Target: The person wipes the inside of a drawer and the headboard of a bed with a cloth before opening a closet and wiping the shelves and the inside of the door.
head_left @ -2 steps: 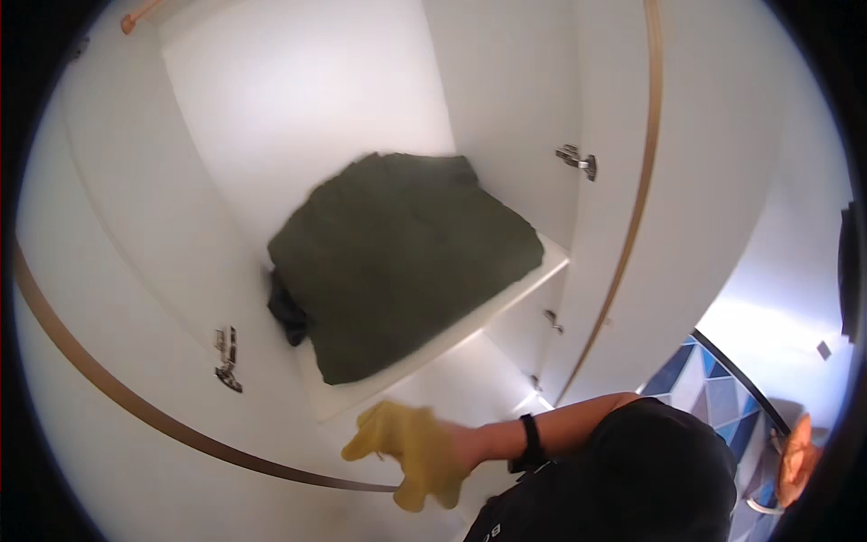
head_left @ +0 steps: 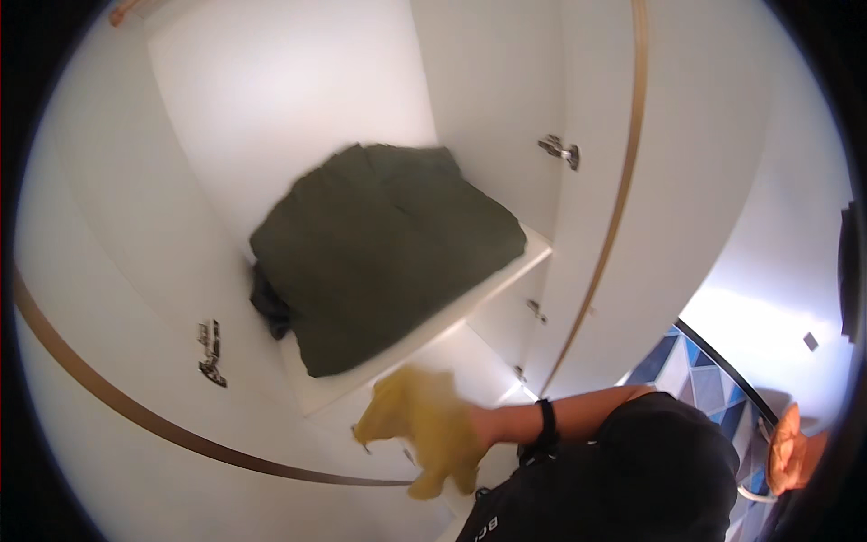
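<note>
My right hand reaches in from the lower right, a black band around the wrist. Yellow fabric wraps it, smeared by motion; whether this is a glove or a cloth I cannot tell, and my fingers are hidden. It hovers just in front of a white shelf, apart from the garment on it. That garment, dark green and loosely folded, covers most of the shelf. A darker piece of fabric pokes out at its left side. My left hand does not appear.
White cabinet doors stand open on both sides, the right door edged in brown trim. Metal hinges sit on the left, more on the right. Blue and grey patterned flooring and an orange object lie at lower right.
The view has shifted, so the cabinet and garment appear slightly further left and up. My right hand has moved a little right and up in the picture.
</note>
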`<state>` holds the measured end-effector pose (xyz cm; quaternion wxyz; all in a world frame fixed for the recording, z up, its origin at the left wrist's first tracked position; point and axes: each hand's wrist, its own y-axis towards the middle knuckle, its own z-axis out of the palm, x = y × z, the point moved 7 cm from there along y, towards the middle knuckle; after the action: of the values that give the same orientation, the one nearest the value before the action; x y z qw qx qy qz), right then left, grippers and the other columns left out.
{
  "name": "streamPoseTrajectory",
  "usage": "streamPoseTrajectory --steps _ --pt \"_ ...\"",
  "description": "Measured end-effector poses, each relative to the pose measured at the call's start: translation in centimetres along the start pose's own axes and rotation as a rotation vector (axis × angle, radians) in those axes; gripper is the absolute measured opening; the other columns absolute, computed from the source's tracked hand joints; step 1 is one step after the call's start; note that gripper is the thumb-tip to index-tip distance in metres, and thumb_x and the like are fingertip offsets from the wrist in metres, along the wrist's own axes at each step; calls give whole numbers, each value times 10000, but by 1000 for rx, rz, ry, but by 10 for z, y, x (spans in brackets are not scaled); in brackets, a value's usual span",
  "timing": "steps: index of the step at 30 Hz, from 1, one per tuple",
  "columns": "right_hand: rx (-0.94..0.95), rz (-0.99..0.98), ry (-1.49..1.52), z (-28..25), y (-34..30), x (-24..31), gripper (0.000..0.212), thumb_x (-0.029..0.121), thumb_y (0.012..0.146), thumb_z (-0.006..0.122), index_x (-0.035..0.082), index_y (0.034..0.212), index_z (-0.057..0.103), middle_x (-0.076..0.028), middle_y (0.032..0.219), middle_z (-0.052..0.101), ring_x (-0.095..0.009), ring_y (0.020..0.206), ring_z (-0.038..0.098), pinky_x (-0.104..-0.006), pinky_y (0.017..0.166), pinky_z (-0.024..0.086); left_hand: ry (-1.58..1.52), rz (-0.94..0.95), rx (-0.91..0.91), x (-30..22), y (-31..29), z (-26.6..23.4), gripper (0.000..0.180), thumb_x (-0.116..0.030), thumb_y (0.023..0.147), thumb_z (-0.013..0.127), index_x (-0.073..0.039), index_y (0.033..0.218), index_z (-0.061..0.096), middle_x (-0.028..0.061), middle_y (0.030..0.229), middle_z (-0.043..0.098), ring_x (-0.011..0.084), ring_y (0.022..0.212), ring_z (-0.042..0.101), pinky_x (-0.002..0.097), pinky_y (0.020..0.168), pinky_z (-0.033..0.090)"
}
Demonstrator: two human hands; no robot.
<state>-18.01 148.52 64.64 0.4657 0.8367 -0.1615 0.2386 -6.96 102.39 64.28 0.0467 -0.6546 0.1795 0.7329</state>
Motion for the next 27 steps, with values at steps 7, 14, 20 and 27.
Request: streamPoseTrajectory --steps 7,14,20,27 --pt "-534 342 -393 -143 -147 63 626 469 838 853 111 1289 605 -51 1126 614 -244 1054 560 -408 947 469 18 116 18 -13 2 -5 644 -369 1017 649 -184 1589 419 236 1480 554 380 1302 573 424 1087 475" --pt "-639 483 -746 -245 -221 195 600 397 852 841 98 1309 594 -58 1133 628 -245 1054 589 -389 937 487 58 311 -18 -60 -17 -32 639 -342 1009 671 -197 1585 433 237 1470 568 383 1321 568 412 1104 471" --pt "-906 491 -1037 -302 -284 355 578 368 854 832 87 1302 598 -65 1134 637 -245 1050 603 -385 923 499 52 410 100 -128 -98 -10 522 -383 1052 591 -93 1473 488 183 1361 607 312 1185 590 400 1008 499" --pt "-1179 503 -973 -337 -386 312 553 334 857 822 75 1293 601 -74 1134 647 -246 1046 620 -380 907 512 9 542 13 -139 -132 -2 533 -485 1085 504 19 1211 627 137 1116 683 250 977 634 407 885 539"
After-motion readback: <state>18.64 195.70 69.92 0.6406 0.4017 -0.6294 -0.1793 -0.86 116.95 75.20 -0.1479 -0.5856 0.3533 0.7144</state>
